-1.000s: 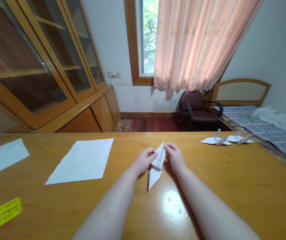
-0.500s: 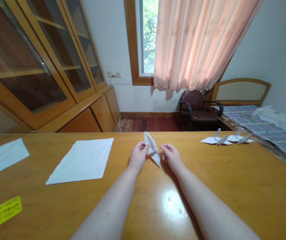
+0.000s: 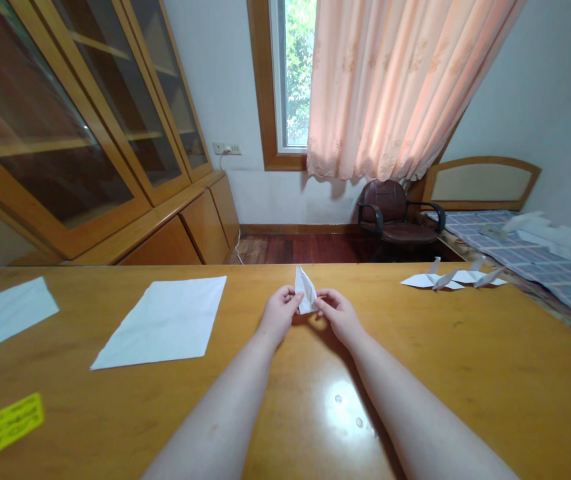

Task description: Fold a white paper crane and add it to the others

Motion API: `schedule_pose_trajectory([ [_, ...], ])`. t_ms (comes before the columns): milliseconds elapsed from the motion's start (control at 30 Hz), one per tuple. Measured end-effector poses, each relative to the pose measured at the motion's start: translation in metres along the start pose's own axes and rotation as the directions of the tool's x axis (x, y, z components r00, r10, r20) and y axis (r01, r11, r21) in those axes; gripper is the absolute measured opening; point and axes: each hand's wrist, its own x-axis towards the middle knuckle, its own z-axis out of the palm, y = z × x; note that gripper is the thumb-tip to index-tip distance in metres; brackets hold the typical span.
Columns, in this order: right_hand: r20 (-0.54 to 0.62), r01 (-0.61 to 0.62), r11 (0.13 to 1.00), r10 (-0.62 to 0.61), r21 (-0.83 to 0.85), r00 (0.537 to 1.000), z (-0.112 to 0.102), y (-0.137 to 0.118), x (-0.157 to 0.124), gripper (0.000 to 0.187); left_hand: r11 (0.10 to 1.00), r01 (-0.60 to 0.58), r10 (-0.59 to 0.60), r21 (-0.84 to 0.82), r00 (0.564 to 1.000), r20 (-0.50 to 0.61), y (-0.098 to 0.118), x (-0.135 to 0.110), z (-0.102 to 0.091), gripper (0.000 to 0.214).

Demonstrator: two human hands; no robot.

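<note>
A small piece of folded white paper (image 3: 306, 291) is held a little above the far part of the wooden table, its pointed tip upward. My left hand (image 3: 280, 312) pinches its left side between thumb and fingers. On the right side, my right hand (image 3: 338, 313) grips the lower edge, with the thumb on the near face. The lower flap that pointed down toward me no longer shows. Two folded white paper cranes (image 3: 432, 281) stand to the right on the table.
Left of my hands lies a flat white paper sheet (image 3: 170, 323), and another sheet (image 3: 8, 313) is at the far left. A yellow label (image 3: 5, 427) sits at the near left. Beyond the table (image 3: 465, 373) are a brown armchair (image 3: 390, 210), a bed and a glass-door cabinet.
The lower point of the folded paper has gone up out of sight, leaving a shorter shape. My right hand has moved left and closed on the paper; my left hand keeps hold.
</note>
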Motion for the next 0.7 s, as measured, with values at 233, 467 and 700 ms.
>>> schedule_pose_trajectory([
  [233,-0.007,0.022,0.995,-0.022,0.101,1.000,0.0015,-0.0025,0.0020,0.032,0.998,-0.038,0.039,0.050,0.999,-0.007,-0.0037,0.0016,0.0001,0.024],
  [467,0.019,-0.038,0.991,0.036,0.124,0.999,-0.0001,-0.0022,0.0036,0.037,0.995,0.036,-0.037,-0.088,0.999,-0.009,-0.0043,0.0013,0.0036,0.039],
  [700,-0.034,-0.093,0.989,0.098,0.115,0.995,-0.0016,-0.0015,0.0051,0.028,0.991,0.080,-0.074,-0.109,0.996,0.058,-0.0003,-0.0007,0.0052,0.039],
])
